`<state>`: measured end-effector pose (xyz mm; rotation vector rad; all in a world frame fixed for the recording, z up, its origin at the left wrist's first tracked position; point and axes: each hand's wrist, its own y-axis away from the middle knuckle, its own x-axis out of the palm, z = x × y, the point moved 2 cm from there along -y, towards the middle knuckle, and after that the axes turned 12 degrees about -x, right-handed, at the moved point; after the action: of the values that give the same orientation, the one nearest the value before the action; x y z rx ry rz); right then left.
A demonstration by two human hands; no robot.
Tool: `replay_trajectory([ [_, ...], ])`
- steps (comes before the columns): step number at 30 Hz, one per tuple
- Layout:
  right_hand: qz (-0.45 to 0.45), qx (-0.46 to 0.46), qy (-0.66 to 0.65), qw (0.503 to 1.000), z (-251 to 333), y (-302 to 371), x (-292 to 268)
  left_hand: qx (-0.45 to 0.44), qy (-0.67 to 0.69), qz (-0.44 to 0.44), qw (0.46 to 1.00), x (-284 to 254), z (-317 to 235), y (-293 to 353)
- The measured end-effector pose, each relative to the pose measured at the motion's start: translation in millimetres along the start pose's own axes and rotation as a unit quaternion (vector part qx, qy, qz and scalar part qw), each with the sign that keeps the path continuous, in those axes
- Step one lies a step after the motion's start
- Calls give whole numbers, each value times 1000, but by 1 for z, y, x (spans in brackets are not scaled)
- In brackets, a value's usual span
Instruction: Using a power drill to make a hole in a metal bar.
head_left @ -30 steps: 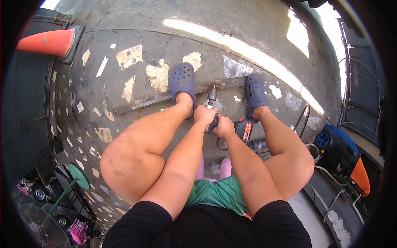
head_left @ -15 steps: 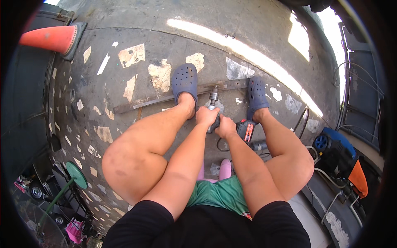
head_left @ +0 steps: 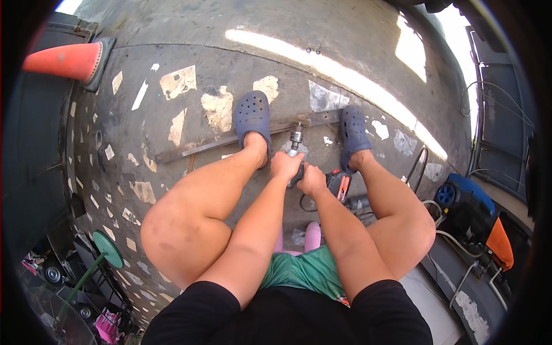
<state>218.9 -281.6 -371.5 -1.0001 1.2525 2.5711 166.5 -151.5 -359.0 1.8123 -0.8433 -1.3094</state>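
Item 1: power drill (head_left: 296,138), grey and black, held low over the floor (head_left: 167,52) between the feet, chuck pointing away from the body. I see a small brownish fitting (head_left: 301,122) at its tip, over the metal bar; whether they touch, I cannot tell.

Item 2: left hand (head_left: 284,165), fingers wrapped around the drill's body behind the chuck, I judge to steady the front.

Item 3: right hand (head_left: 312,180), closed about the drill's rear; the handle is mostly hidden. A black-and-red battery pack (head_left: 339,184) shows just beyond it, apparently the drill's own.

Item 4: metal bar (head_left: 201,148), long, worn, lying aslant on the floor. The left clog (head_left: 251,112) covers a stretch left of its middle, the right clog (head_left: 355,129) stands at its right end; I take both as placed to keep it from shifting.

Item 5: traffic cone (head_left: 63,62), orange, tipped over by the floor's left edge, well apart from the bar.
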Motion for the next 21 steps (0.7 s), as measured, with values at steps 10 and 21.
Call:
replay_trajectory([
  [10, -83, 24, -43, 995, 13, 14, -18, 32, 9, -19, 999, 6, -7, 3],
  [21, -48, 22, -18, 998, 6, 7, -32, 54, 11, 5, 998, 8, -18, -6],
])
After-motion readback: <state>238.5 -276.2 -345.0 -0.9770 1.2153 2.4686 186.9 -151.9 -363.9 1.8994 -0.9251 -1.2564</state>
